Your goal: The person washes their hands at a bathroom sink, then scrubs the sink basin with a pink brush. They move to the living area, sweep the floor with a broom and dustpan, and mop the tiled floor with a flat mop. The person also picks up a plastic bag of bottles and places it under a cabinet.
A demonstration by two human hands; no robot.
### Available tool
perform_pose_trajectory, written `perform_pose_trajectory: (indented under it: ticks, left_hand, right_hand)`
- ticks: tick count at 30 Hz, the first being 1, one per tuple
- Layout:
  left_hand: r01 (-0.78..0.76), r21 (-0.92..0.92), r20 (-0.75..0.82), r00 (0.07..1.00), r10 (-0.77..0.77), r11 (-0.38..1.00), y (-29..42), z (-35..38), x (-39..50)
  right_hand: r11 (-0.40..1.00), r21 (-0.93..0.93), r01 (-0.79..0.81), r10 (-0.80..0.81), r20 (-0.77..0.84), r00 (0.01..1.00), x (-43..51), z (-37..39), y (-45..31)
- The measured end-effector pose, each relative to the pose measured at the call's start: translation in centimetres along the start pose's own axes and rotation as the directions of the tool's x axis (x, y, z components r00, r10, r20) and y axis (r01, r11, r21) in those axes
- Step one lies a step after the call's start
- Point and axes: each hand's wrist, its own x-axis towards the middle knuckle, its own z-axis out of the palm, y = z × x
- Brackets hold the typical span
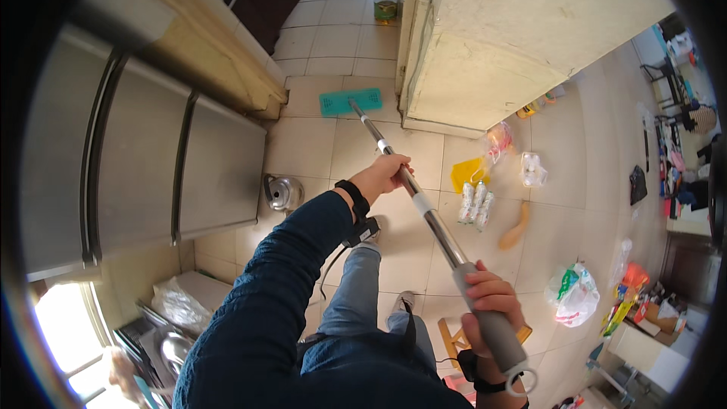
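Note:
A flat mop with a telescopic metal pole (444, 236) slants across the middle of the view. Its teal rectangular head (336, 103) rests on the tiled floor (295, 145) at the doorway. My left hand (391, 173) is wrapped around the pole about halfway along. Lower right, my right hand (493, 304) grips the grey handle (494, 324), which ends in a hanging ring (521, 383). Both wrists wear black straps, and a small device with a cable hangs at the left one.
A steel kettle (283, 193) stands beside the grey refrigerator (218, 165). Right of the pole lie white packages (476, 203), a yellow bag (469, 173), a butternut squash (515, 227) and a filled plastic bag (575, 295). A wooden stool (451, 341) is near my right hand. An oil jug (386, 3) stands past the doorway.

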Motion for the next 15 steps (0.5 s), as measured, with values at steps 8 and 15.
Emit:
perform_pose_trajectory:
  ticks: [8,15]
  left_hand:
    - [0.038,0.227,-0.017,0.999,-0.035,0.973,2.8,-1.3,6.4]
    - [0.154,0.316,-0.078,0.988,-0.136,0.936,-5.2,-0.4,3.9]
  right_hand:
    - [0.992,-0.111,-0.056,0.060,0.035,0.998,3.9,3.5,5.7]
    - [0.953,-0.227,-0.202,0.216,0.037,0.976,-2.5,-0.1,1.8]
